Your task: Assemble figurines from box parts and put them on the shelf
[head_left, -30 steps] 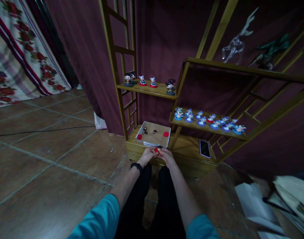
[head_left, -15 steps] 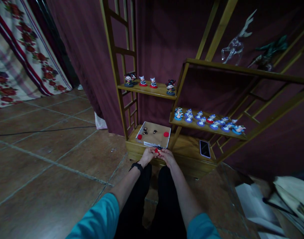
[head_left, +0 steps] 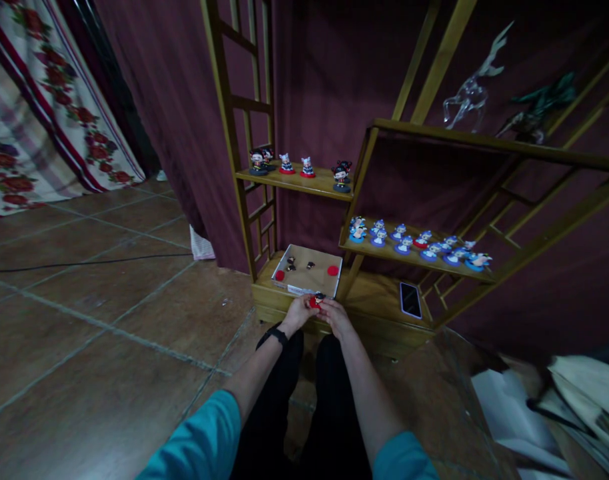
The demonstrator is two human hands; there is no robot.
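Between my two hands, just in front of the shelf's low base, is a small black-haired figurine (head_left: pixel 318 299) with a red round base. My left hand (head_left: pixel 298 313) has its fingers closed on the red base side. From the other side, my right hand (head_left: pixel 337 316) pinches the same figurine. Just beyond them lies a shallow cardboard box (head_left: pixel 312 257). Inside it are several small dark figurine pieces (head_left: pixel 310 265), a red disc (head_left: pixel 333 271) at the right and another red disc (head_left: pixel 280 275) at the left.
Figurines (head_left: pixel 307 167) stand on the upper left shelf, and several blue and purple ones (head_left: pixel 403 245) on the middle shelf (head_left: pixel 384 251). A phone (head_left: pixel 410 299) lies on the base. Above is a clear deer ornament (head_left: pixel 467 100). White boxes (head_left: pixel 514 407) lie at right.
The figurine in my hands now stands more upright, with its red base showing more plainly. Both hands stay in nearly the same place. The box and shelves look unchanged.
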